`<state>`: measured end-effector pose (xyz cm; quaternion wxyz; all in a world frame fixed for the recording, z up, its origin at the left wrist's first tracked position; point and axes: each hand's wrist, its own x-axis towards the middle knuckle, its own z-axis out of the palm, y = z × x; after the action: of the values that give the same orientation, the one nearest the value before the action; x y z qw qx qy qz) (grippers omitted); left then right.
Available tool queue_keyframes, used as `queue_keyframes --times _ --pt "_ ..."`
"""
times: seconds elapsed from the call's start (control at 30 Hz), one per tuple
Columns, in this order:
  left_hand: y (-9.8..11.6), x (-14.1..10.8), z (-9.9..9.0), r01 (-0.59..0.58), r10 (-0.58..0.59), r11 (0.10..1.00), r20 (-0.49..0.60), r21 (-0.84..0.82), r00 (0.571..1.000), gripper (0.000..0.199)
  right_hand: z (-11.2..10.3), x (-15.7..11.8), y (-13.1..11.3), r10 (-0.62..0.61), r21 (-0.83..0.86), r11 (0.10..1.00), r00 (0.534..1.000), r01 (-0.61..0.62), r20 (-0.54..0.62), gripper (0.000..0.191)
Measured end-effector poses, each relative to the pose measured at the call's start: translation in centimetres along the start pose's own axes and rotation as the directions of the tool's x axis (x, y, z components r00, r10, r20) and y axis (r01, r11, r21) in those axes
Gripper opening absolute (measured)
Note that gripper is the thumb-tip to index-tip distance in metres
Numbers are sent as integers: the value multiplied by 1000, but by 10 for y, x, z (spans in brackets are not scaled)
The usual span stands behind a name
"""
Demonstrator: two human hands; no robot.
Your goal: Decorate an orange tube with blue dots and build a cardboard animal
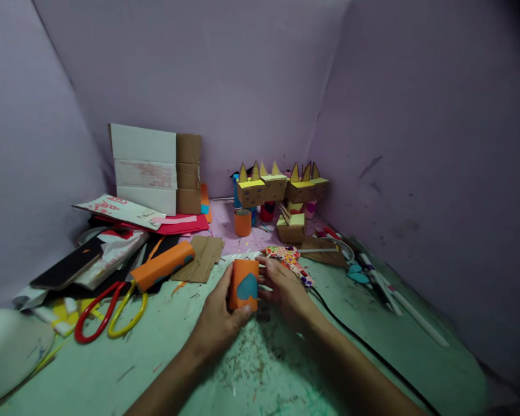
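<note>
My left hand is wrapped round an orange paper tube with a blue heart on its front, held upright over the table. On the tube's right side my right hand has its fingers apart, close to the edge; I cannot tell if the fingertips touch it. Just behind that hand lies a glue gun covered in a colourful pattern, its black cord trailing to the lower right. Farther back stands a second orange tube, beside a cardboard box head with pointed pieces.
Several cardboard heads on coloured tubes stand at the back. Left are red-and-yellow-handled scissors, a longer orange roll, a phone, cardboard scraps and a white bowl-like object. Pens lie along the right wall.
</note>
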<state>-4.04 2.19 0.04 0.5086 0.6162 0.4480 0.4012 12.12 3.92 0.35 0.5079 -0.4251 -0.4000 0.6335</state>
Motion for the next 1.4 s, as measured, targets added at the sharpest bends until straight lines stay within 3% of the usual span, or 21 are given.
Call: queue_keyframes --times 0.07,0.13,0.2,0.27,0.33,0.4,0.5,0.6,0.67,0.73,0.83,0.93,1.03,1.17,1.27,1.33,1.4 --pt "6 0 -8 -20 20 1000 11 -16 1000 85 -5 -2 -5 -65 -92 994 998 63 -20 54" --pt "14 0 -18 -37 37 999 30 15 999 70 -13 -6 -12 -235 -267 933 970 241 55 59" --pt "24 -1 -26 -45 40 996 76 74 996 57 -18 -12 -18 -384 -431 770 881 470 276 72" --pt "33 -1 -31 -39 28 995 121 90 992 51 -19 -18 -21 -406 -495 589 763 639 503 78" --pt "38 -1 -30 -35 23 995 122 94 992 49 -15 -21 -19 -401 -505 484 695 714 597 71" --pt "39 0 -25 -31 27 997 59 77 998 54 -9 -21 -12 -419 -526 486 715 698 560 63" --pt "35 2 -16 1 -3 1000 -46 -28 999 74 1 -19 1 -401 -507 647 820 570 409 55" --pt "24 4 -7 23 -26 993 -27 -114 999 75 7 -17 13 -370 -445 763 882 468 293 53" --pt "14 7 -2 10 -10 996 5 -90 1000 64 7 -17 18 -320 -530 754 922 388 220 51" --pt "4 9 2 -19 19 1000 32 -3 999 54 5 -18 19 -266 -660 684 949 309 168 47" --pt "-4 10 4 -42 35 995 69 92 997 46 -1 -22 11 -229 -733 607 951 307 209 43" --pt "-4 10 4 -35 27 995 83 99 996 46 -10 -22 1 -196 -693 637 940 338 279 61" --pt "-1 8 4 -48 38 994 104 98 994 44 -17 -20 -1 -250 -666 675 948 317 197 75" --pt "2 5 6 -72 56 980 91 188 994 41 -13 -19 3 -300 -600 721 937 347 180 53" --pt "1 3 7 -85 67 974 90 212 994 41 -15 -19 -2 -316 -587 718 926 375 206 61" --pt "-1 2 6 -79 64 975 75 206 995 35 -26 -17 -13 -341 -640 693 933 331 114 62" --pt "-3 2 4 -82 77 975 31 205 997 30 -44 -11 -27 -390 -758 621 917 201 -76 49"
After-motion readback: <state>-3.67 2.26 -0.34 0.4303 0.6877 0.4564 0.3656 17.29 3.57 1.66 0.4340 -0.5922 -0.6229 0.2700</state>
